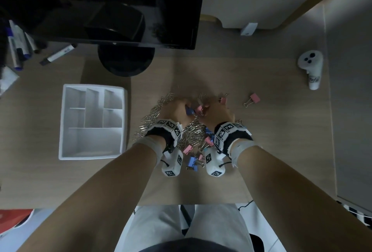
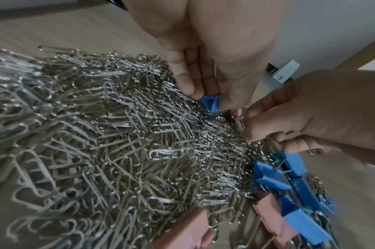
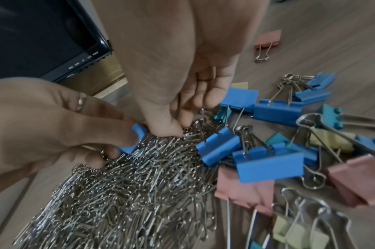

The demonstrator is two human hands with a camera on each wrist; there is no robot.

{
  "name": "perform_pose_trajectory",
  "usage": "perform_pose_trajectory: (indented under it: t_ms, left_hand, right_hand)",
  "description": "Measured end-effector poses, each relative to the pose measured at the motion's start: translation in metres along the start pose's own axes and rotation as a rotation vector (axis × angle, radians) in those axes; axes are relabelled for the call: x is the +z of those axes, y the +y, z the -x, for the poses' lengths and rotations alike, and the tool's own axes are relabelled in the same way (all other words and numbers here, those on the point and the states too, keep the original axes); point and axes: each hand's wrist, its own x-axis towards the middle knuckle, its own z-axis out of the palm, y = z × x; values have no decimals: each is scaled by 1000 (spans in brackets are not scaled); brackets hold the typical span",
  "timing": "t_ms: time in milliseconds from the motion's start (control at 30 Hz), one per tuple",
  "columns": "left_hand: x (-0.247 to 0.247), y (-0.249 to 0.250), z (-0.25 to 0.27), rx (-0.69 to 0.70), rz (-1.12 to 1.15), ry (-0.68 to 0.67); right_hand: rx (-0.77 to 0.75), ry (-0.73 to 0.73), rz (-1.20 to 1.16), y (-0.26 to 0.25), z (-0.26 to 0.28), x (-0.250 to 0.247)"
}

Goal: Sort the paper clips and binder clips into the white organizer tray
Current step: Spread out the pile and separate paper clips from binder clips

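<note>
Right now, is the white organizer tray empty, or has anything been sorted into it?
Empty. In the head view every compartment of the white organizer tray shows bare white floor; the paper clips lie heaped on the desk beside it.

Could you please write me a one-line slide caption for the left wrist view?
Left hand pinches a blue binder clip from the paper clip pile; right hand works alongside.

Silver paper clips (image 1: 155,113), binder clips (image 3: 267,161) in blue, pink, yellow and teal, a white tray (image 1: 92,122), black-and-white checkered wrist tags (image 1: 171,125), a black monitor (image 1: 100,6), pale wood desk (image 1: 261,141)
</note>
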Motion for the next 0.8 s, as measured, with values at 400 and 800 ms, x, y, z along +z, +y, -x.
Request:
perform_pose_trajectory:
  t_ms: [400,800]
  left_hand:
    - [-25,2,-5,-97,350,123]
    - [-25,18,-64,-127,609,79]
  right_hand:
    - [-54,-24,-54,4,-8,-5]
    - [111,121,-400,9,-54,-39]
